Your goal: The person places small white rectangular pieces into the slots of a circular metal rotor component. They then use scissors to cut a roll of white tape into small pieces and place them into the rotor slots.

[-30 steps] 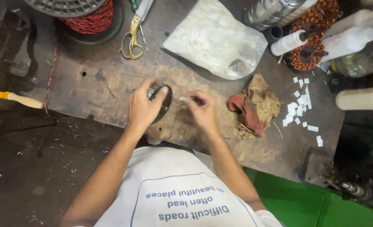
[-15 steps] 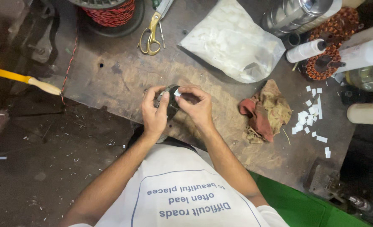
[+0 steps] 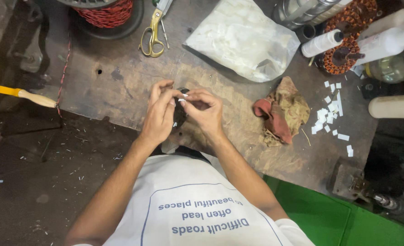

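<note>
while both hands meet, fingers pinch a white slip

Bare forearms; white short-sleeved shirt with blue outlined print on front.

A crumpled clear plastic bag of white contents lies at the workbench's far edge, just right of the yellow-handled scissors. Small white paper slips lie scattered beside the reddish-brown rag

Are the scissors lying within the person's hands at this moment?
No, the scissors lie untouched at the far edge of the table, away from both hands.
</note>
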